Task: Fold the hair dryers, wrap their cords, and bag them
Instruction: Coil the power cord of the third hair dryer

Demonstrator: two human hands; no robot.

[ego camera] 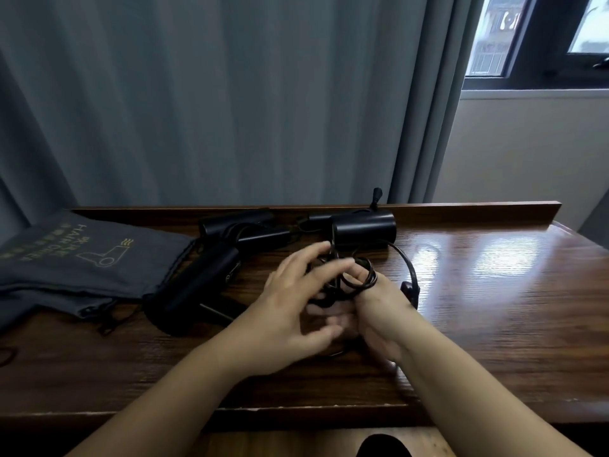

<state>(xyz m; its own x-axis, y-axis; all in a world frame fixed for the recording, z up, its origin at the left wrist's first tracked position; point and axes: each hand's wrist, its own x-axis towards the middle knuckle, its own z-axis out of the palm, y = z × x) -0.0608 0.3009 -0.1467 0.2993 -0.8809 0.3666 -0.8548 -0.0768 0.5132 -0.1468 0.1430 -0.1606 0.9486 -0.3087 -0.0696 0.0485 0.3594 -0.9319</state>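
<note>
Glossy wooden table point(494, 291); grey curtain point(230, 94) behind; window point(543, 37) upper right, pale wall point(510, 153) below.

We list a brown wood bench point(494, 291), glossy, with a raised back ledge point(478, 207). Behind it we note a grey curtain point(230, 94) in long folds; at far right, a dark-framed window point(534, 37) above a pale wall point(520, 150).
</note>
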